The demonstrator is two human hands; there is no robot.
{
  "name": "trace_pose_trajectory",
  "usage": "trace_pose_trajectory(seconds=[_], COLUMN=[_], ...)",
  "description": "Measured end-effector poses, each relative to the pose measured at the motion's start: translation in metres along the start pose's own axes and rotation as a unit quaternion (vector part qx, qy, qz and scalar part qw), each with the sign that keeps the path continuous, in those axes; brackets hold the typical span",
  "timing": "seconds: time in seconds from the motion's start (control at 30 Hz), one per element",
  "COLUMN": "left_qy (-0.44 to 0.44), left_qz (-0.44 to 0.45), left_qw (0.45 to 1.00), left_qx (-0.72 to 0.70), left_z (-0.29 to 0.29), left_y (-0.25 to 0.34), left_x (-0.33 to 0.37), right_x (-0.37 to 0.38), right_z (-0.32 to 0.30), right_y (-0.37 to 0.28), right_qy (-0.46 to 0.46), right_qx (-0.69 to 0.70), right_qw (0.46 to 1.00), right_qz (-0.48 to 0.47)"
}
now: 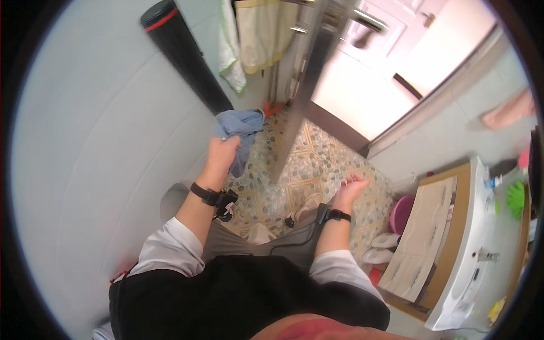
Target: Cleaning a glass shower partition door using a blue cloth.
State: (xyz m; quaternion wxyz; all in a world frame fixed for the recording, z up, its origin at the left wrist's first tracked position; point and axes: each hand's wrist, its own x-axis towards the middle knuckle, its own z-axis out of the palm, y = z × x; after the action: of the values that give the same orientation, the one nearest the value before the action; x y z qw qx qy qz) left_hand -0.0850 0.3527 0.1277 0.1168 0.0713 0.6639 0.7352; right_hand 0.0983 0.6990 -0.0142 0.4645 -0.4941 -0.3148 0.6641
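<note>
My left hand [221,154] is closed around a blue cloth [242,126], which hangs in loose folds above the floor beside the left wall. Past the cloth stands a tall black cylinder [184,54] with a red ring near its top. My right hand [349,194] is held out over the pebble-patterned floor [309,150] with its fingers apart and nothing in it. A partly swung door [309,85] with a metal handle is in front of me, between the two hands. Black bands with small devices sit on both wrists.
A white washbasin [467,266] on a wooden-edged cabinet [425,238] runs along the right. Beneath it are a pink basin [401,214] and white bottles [381,248]. Towels [260,34] hang at the far left. A bright doorway [368,85] opens at the far right.
</note>
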Motion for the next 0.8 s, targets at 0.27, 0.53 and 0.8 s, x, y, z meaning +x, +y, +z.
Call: trace_pose_trajectory(seconds=[0.27, 0.53, 0.8], left_qy=[0.139, 0.245, 0.062], left_qz=[0.033, 0.066, 0.045], left_qw=[0.989, 0.967, 0.994], left_qx=[-0.038, -0.026, -0.071], left_z=[0.028, 0.026, 0.069], left_y=[-0.013, 0.009, 0.015], left_x=[0.025, 0.043, -0.021], right_x=[0.041, 0.047, 0.019], right_z=[-0.027, -0.028, 0.011], right_y=[-0.004, -0.02, -0.003], right_qy=[-0.032, -0.041, -0.285], right_qx=[0.076, 0.099, 0.006], right_qw=[0.994, 0.991, 0.951], right_qz=[0.066, 0.074, 0.123])
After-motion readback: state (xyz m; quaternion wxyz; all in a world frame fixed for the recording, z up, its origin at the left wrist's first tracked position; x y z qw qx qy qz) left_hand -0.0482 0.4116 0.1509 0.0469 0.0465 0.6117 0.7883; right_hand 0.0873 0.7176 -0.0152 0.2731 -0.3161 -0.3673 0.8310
